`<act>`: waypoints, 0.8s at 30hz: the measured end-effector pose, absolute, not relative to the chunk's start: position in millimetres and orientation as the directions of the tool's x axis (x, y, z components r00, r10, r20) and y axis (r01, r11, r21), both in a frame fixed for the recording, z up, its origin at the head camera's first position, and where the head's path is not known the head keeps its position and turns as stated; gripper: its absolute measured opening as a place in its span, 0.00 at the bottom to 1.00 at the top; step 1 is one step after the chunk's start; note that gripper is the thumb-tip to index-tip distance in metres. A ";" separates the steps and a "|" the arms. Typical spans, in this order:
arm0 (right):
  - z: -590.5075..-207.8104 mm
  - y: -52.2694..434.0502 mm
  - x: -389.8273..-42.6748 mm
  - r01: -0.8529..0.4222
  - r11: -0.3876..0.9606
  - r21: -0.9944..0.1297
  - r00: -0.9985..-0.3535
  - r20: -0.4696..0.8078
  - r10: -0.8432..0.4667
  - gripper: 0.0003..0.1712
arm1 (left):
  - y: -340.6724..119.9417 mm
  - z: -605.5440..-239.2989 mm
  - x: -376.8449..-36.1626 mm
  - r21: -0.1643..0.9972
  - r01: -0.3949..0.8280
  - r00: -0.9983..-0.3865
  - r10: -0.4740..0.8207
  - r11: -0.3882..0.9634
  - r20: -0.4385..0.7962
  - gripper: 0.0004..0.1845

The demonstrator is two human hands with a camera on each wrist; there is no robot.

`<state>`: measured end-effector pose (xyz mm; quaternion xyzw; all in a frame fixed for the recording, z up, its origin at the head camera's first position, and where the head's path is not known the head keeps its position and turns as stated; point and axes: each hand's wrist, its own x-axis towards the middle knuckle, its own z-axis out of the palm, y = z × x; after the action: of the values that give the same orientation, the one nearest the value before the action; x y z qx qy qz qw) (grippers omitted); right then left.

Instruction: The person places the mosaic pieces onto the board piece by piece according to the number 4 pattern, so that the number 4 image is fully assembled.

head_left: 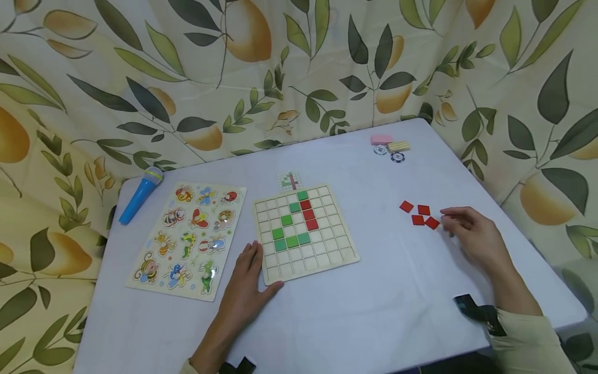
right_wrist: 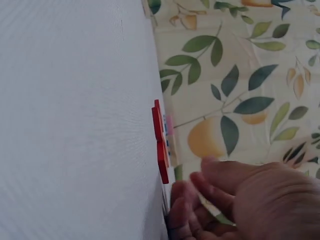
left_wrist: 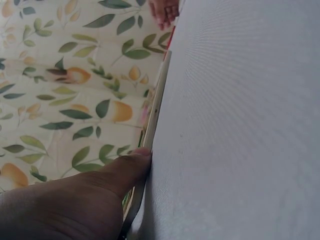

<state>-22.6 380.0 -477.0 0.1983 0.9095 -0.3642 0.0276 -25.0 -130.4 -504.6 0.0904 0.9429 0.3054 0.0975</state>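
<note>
A pale square grid board (head_left: 327, 261) lies mid-table, with several green tiles (head_left: 291, 241) and three red tiles (head_left: 308, 214) in its cells. My left hand (head_left: 245, 283) rests at the board's lower left corner, fingers along the left edge and thumb by the near edge. In the left wrist view, the thumb (left_wrist: 127, 170) touches the board's side. To the right, several loose red squares (head_left: 418, 220) lie in a small group. My right hand (head_left: 476, 239) hovers just right of them, fingers loosely bent; the right wrist view shows nothing held between thumb and fingers.
A small printed pattern card (head_left: 290, 181) lies behind the board. Left of it are an insect-picture board (head_left: 187, 241) and a blue toy microphone (head_left: 141, 195). At the back right sit a pink block (head_left: 381, 139), pale yellow sticks (head_left: 399, 146) and two round chips (head_left: 397, 157).
</note>
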 end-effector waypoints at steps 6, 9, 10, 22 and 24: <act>-484.1 380.6 -27.5 0.307 0.764 -0.567 -0.952 -0.191 0.241 0.34 | -132.2 -507.6 -24.4 0.596 0.116 -0.967 0.228 0.795 -0.115 0.59; -485.4 379.7 -28.0 0.266 0.792 -0.549 -0.964 -0.144 0.224 0.32 | -132.1 -509.5 -25.1 0.598 0.126 -0.966 0.234 0.791 -0.106 0.59; -486.4 379.4 -28.4 0.253 0.801 -0.543 -0.967 -0.125 0.221 0.30 | -132.0 -509.9 -26.0 0.596 0.129 -0.966 0.236 0.792 -0.105 0.59; -490.3 374.3 -28.6 0.260 0.809 -0.526 -0.962 -0.069 0.264 0.24 | -131.3 -510.2 -27.4 0.595 0.124 -0.968 0.230 0.794 -0.105 0.59; -489.8 373.8 -27.5 0.269 0.805 -0.529 -0.959 -0.072 0.273 0.25 | -131.0 -509.8 -26.9 0.597 0.122 -0.967 0.230 0.793 -0.107 0.59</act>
<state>-27.5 373.8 -489.8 0.1426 0.9500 -0.2777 -0.0036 -26.9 -131.0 -509.8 0.0933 0.9428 0.3080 0.0873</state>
